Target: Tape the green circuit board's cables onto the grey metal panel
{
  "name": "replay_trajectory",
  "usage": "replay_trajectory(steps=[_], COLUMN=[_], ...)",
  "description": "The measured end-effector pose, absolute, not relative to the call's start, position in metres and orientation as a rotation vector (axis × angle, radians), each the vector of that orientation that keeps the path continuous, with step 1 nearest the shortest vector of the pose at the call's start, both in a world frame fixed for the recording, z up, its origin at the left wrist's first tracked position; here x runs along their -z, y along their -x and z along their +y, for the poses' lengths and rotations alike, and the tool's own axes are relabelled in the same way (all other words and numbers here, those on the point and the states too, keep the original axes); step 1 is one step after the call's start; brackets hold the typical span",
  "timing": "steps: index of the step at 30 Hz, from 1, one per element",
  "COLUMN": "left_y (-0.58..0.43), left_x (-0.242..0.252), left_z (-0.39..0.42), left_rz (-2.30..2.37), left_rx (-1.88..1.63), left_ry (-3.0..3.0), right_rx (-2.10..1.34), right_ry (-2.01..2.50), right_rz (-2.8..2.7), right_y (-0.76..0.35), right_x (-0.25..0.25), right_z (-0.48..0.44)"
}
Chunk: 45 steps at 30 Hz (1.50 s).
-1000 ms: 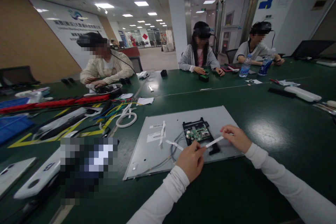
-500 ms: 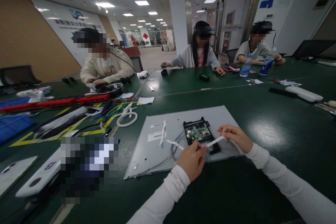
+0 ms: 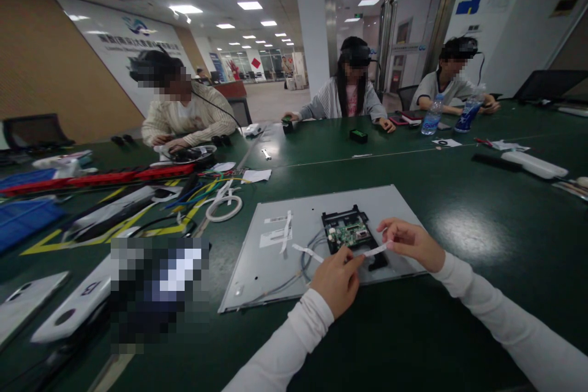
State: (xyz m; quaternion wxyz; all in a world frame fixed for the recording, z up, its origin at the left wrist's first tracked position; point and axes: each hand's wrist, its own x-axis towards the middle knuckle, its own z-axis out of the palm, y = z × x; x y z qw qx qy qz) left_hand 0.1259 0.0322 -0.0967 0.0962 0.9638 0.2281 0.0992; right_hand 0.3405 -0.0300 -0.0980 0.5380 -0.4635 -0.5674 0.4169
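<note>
A grey metal panel (image 3: 275, 269) lies flat on the green table in front of me. On it sits a black frame holding a small green circuit board (image 3: 348, 234), with grey cables (image 3: 307, 252) running off to the left. My left hand (image 3: 337, 280) and my right hand (image 3: 411, 243) each pinch one end of a short white strip (image 3: 376, 250), held just above the near edge of the board. Both hands' fingers are closed on it. Other white tape strips (image 3: 285, 232) stick to the panel.
Coloured cables, a white coiled cord (image 3: 223, 206) and a red bar (image 3: 105, 179) crowd the table's left side. White devices (image 3: 68, 312) lie near left. Three people sit across the table; water bottles (image 3: 432, 115) stand far right. A white bar (image 3: 533, 164) lies right.
My two hands have drawn slightly closer together, so the white strip between them looks shorter. The person across in the middle has reached a hand out to the left.
</note>
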Motion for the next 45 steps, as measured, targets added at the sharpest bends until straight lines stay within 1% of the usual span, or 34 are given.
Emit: replay_trajectory(steps=[15,26,39,45], left_y=[-0.126,-0.126,-0.126,-0.127], left_x=[0.095,0.097,0.097,0.096], left_z=[0.032,0.032,0.031,0.031], left_rz=[0.695,0.674,0.692,0.708], left_rx=[-0.331,-0.281,-0.27,-0.246], left_ry=[-2.808,-2.86,-2.893,-2.903], right_rx=[-1.016,-1.029,-0.948,-0.803], right_ry=[1.181,1.258,1.373,1.458], right_rz=[-1.191,-1.147,-1.202,-1.281], right_y=[-0.345,-0.349,-0.351,-0.348], right_x=[0.101,0.109,0.112,0.113], right_z=[-0.026,-0.023,-0.022,-0.023])
